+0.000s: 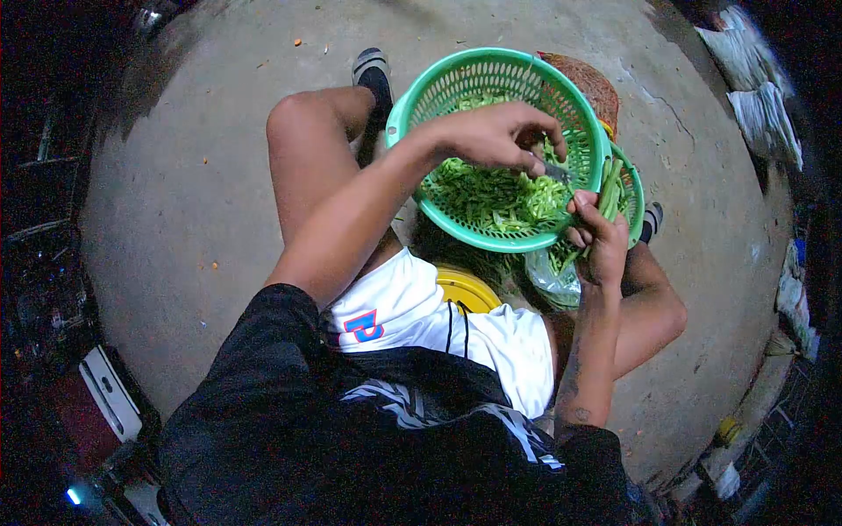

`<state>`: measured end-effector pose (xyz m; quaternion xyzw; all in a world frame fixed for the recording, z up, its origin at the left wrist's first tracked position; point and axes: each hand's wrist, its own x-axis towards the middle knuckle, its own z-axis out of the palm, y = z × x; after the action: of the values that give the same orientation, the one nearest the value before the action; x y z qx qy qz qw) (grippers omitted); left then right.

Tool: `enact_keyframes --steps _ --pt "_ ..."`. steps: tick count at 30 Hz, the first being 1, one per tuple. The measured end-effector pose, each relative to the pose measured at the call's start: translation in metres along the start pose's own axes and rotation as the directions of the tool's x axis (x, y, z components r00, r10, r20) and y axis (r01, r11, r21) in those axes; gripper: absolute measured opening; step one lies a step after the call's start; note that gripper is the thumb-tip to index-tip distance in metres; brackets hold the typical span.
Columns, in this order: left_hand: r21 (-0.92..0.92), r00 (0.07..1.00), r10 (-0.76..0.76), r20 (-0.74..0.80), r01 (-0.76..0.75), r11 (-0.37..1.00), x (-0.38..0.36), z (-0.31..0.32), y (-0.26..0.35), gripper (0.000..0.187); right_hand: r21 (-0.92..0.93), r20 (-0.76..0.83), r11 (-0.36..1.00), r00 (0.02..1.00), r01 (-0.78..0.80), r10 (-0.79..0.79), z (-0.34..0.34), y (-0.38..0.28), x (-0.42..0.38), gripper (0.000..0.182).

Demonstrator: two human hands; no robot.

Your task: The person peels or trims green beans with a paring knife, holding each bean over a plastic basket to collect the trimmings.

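Note:
Over the large green plastic basket (487,61), my left hand (504,136) is closed around a small dark blade, likely a knife (556,173); its handle is hidden in my fingers. At the basket's right rim, my right hand (601,237) grips a bunch of long green beans (611,188), which point up from my fist. The blade sits close to the right hand's thumb, near the bean ends. Chopped green pieces (500,197) cover much of the basket's bottom.
A second green basket (638,188) stands partly under the first, at its right. Behind lies a reddish mesh sack (586,83). A clear plastic bag (554,280) with greens hangs or rests below the rim. Something round and yellow (465,289) shows between my legs.

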<state>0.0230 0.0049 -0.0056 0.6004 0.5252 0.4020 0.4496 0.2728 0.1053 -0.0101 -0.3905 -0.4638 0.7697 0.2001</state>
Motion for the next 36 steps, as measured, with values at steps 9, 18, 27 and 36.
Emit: enact_keyframes --steps 9,18,27,36 --pt "-0.102 0.996 -0.015 -0.089 0.006 0.995 0.002 -0.002 -0.006 0.046 0.072 -0.006 0.997 1.0 0.008 -0.008 0.005 0.002 0.003 0.017" --pt "-0.099 0.989 -0.005 -0.147 -0.01 0.995 0.005 -0.012 -0.012 0.034 0.128 -0.019 0.992 1.0 0.012 -0.009 0.01 0.007 0.002 0.017" --pt "0.035 0.996 -0.002 -0.084 0.005 0.999 0.006 0.005 0.002 0.034 0.105 0.047 0.991 0.996 -0.082 0.077 0.02 0.005 -0.003 0.016" --pt "-0.075 0.993 -0.052 -0.109 0.044 0.996 0.001 -0.017 -0.01 0.034 0.085 0.021 0.995 0.999 -0.046 0.044 0.02 0.006 -0.003 0.014"
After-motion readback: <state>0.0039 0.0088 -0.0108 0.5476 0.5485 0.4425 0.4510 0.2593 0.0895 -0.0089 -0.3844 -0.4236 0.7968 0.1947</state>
